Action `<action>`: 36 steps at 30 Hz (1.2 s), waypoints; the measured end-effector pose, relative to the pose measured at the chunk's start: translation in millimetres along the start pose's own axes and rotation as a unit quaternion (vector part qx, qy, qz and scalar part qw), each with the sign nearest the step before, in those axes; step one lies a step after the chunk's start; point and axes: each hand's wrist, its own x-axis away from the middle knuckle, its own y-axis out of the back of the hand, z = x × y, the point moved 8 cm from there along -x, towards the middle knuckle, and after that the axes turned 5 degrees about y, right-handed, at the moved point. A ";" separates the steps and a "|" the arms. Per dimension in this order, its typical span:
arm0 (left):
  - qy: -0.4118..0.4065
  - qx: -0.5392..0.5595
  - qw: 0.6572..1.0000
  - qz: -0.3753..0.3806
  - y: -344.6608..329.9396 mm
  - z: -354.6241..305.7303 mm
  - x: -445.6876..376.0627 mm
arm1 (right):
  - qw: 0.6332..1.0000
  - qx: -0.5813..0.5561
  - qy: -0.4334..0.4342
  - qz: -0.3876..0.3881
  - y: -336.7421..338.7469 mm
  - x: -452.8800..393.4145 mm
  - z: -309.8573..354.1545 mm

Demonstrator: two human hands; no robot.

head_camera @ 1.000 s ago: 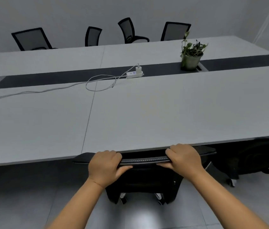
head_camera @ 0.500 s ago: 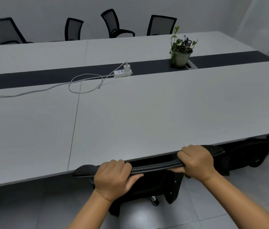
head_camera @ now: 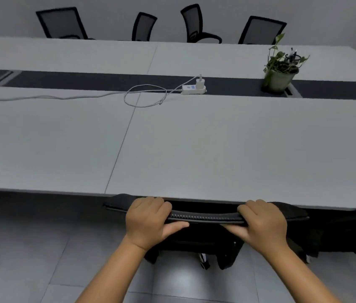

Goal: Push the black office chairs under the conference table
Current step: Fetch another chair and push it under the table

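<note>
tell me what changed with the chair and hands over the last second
The chair swung out at an angle to the table edge, then came back square against it. Left hand and right hand kept their grip on its top rail. Power strip and plant did not move on the table.

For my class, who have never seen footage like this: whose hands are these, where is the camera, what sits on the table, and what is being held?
The picture comes from a camera worn on a person's head, looking forward and down. The left hand and right hand grip the top edge of a black office chair, which sits at the near edge of the grey conference table. On the table lie a white power strip with its cable, and a potted plant. Four more black chairs stand on the far side.
</note>
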 end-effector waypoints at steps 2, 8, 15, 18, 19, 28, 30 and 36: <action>0.071 0.046 0.996 0.039 3.2 3.9 1.3 | 0.999 -0.028 -0.043 0.014 1.7 5.3 -0.3; 0.392 0.201 0.897 -0.023 27.9 -2.4 67.2 | 0.946 -0.315 -0.077 -0.009 10.2 52.5 26.4; 0.795 0.304 0.525 0.016 23.2 -92.3 297.9 | 0.756 -0.490 -0.055 0.430 -69.0 176.1 106.8; 0.862 0.228 0.451 -0.046 73.6 -134.8 372.0 | 0.702 -0.446 0.020 0.555 -76.5 204.7 138.4; 0.877 0.199 0.430 -0.082 93.6 -146.9 392.8 | 0.691 -0.418 0.067 0.586 -77.0 209.4 151.3; 0.865 0.033 0.334 -0.373 294.6 -236.6 518.3 | 0.555 -0.403 0.341 0.643 39.9 259.6 389.1; 0.851 0.021 0.336 -0.402 337.4 -260.2 547.7 | 0.545 -0.440 0.361 0.616 86.5 291.7 446.4; 0.840 -0.046 0.273 -0.468 420.8 -362.0 631.1 | 0.393 -0.462 0.442 0.661 224.7 402.6 543.7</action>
